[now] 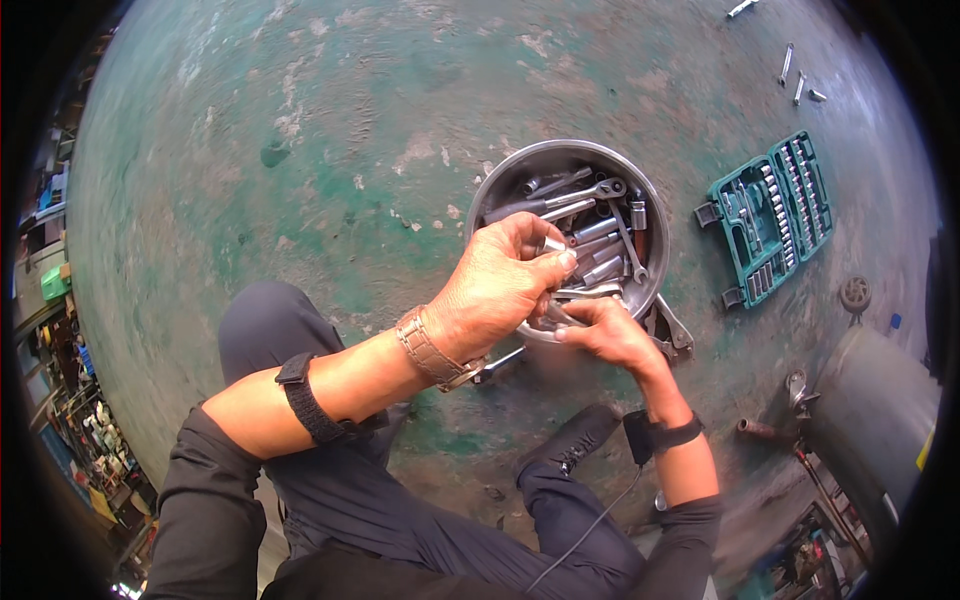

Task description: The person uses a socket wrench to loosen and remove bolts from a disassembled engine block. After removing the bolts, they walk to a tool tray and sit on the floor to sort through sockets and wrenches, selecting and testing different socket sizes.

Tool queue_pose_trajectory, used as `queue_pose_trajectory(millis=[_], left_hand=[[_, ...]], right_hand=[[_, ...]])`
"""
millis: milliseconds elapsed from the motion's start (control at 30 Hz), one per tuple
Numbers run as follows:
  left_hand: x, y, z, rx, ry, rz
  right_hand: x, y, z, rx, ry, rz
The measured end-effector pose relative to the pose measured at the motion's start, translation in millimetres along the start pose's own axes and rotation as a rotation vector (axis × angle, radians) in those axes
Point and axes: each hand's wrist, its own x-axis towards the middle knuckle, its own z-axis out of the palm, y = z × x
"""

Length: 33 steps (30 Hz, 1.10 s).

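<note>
Over the near left part of a round metal bowl [655, 195], my left hand [485, 285] pinches a small silver socket [552, 244] between thumb and fingers. My right hand [612, 335] is closed at the bowl's near rim, just below the left. Its fingers grip a greyish metal piece [562, 318], mostly hidden, whose kind I cannot make out. Inside the bowl lie a ratchet handle [608, 188], a combination wrench [630, 245] and several long sockets [598, 250] in a loose pile. Both hands hide the bowl's near left part.
A green socket-set case [750, 235] lies unfolded on the floor [330, 130] to the right. Pliers-like tools [672, 325] rest against the bowl's right side. Loose wrenches [786, 63] are at the far right. A large grey cylinder [875, 410] stands at the near right.
</note>
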Motion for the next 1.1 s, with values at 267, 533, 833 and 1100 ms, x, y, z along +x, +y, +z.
queue_pose_trajectory(millis=[267, 533, 833, 1100], left_hand=[[3, 0, 2, -0.015, 0.001, -0.001], [4, 5, 0, 0.002, -0.005, -0.041], [1, 4, 0, 0.014, -0.002, -0.027], [-1, 3, -2, 0.008, -0.010, -0.011]], right_hand=[[-17, -7, 4, -0.348, 0.389, -0.088], [-24, 1, -29, -0.737, 0.855, 0.012], [-4, 3, -52, -1.035, 0.901, 0.061], [0, -8, -77, -0.980, 1.051, -0.214]])
